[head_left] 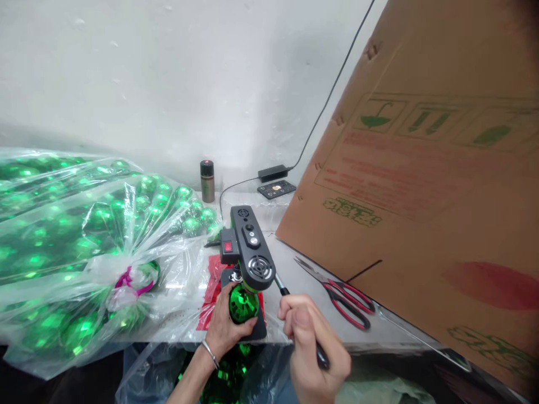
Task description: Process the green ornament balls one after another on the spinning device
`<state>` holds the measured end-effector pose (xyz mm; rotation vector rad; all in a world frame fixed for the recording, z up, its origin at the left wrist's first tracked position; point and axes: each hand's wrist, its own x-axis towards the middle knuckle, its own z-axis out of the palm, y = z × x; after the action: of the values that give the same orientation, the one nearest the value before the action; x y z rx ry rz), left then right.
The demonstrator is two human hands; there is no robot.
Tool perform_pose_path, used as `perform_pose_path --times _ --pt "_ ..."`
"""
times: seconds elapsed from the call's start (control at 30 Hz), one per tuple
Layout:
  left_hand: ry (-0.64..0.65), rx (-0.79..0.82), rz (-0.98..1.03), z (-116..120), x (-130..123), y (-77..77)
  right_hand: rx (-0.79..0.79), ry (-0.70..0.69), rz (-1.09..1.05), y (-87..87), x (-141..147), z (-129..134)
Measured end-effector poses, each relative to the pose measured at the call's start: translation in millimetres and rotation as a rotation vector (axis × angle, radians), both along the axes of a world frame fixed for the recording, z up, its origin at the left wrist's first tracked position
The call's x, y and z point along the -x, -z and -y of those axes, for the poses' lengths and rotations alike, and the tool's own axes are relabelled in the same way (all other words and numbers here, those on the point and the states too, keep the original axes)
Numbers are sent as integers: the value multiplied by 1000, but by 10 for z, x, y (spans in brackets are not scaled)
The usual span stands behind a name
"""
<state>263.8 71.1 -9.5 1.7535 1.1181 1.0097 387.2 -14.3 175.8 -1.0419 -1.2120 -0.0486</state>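
My left hand [227, 322], with a metal bangle at the wrist, is closed around a shiny green ball ornament [243, 303]. The ball sits right under the head of a small black bench press machine [252, 247], which has a red switch on its side. Wrapped in my right hand [314, 342] is the machine's lever handle [322, 357], its metal rod running up to the machine. Red plastic sheeting [206, 314] lies beneath the machine's base. Whether the ball touches the head is hard to make out.
A big clear bag of green balls [76, 235], tied with purple string, fills the left. Scissors [341, 297] lie right of the machine, before a large cardboard box [421, 185]. Behind stand a canister [207, 182], a phone [277, 189] and a power adapter [273, 172]. More green balls [229, 376] lie below the edge.
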Motion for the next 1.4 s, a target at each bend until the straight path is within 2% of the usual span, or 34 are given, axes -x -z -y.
perform_pose_path --times 0.13,0.57,0.8,1.2,1.4 --pt "15 26 35 14 13 34 -21 23 -11 55 9 -11" --pt "10 20 -28 55 -4 -139 -147 122 -93 259 134 -96" --pt "-7 -22 -60 68 -13 -115 -158 113 -179 405 161 -96" --pt "-24 20 -43 83 -59 -135 -189 125 -200 287 200 -168" --pt "-21 65 -14 78 -66 -155 -169 81 -184 332 162 -144"
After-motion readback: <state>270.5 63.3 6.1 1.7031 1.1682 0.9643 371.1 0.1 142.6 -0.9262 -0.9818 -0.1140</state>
